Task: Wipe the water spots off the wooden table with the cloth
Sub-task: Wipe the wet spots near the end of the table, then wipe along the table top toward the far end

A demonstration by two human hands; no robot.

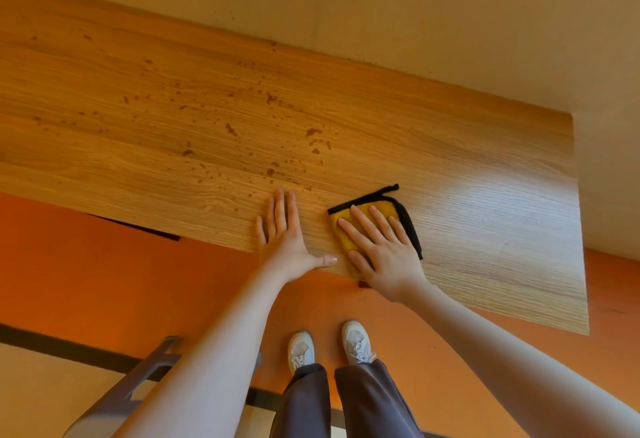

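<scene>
We see the right hand (382, 247) pressing flat, fingers straight and spread, on the yellow cloth (375, 221) near the wooden table (485, 202) edge, lower centre of the frame. The left hand (284, 236) rests open beside it. Water spots (270, 132) lie scattered above, toward centre.

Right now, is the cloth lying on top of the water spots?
No, the cloth lies under the right hand near the table's front edge, while the spots lie farther back and to the left.
</scene>
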